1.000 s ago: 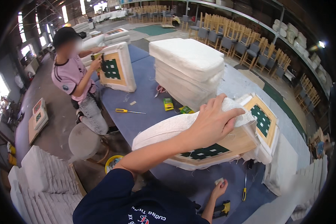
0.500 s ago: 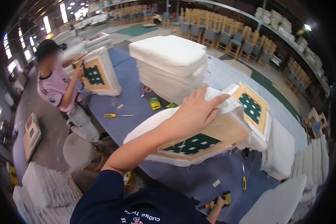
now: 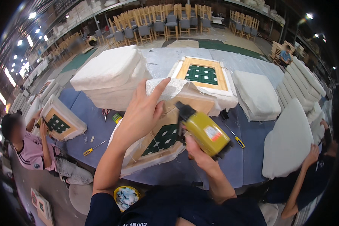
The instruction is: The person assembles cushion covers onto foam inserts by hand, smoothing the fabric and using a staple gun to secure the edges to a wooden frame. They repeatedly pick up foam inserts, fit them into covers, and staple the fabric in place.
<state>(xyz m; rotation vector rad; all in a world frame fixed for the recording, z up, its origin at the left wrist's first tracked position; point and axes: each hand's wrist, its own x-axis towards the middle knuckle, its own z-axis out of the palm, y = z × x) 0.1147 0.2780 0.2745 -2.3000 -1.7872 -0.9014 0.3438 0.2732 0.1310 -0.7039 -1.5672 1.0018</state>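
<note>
A padded seat panel (image 3: 150, 162), covered in white fabric, stands tilted on the table. Its wooden back and green woven webbing face me, and loose threads hang along its edges. My left hand (image 3: 145, 109) grips its top edge, with fingers over the white fabric and the thumb on the near side. In my right hand (image 3: 201, 152) is a yellow-and-black staple gun (image 3: 207, 132), its dark nose close to the panel's wooden back. The gun hides part of the panel's right side.
A blue-covered table (image 3: 252, 141) carries a stack of white cushions (image 3: 109, 71), another webbed seat (image 3: 201, 73), a white pad pile (image 3: 256, 94), scissors (image 3: 106, 113) and screwdrivers (image 3: 239, 141). A co-worker (image 3: 35, 147) handles a seat at left; another person's hand (image 3: 312, 154) holds a pad at right.
My right hand has risen from low over the table, bringing the staple gun up beside the panel. My left hand keeps its hold. The view has swung right, showing another person there.
</note>
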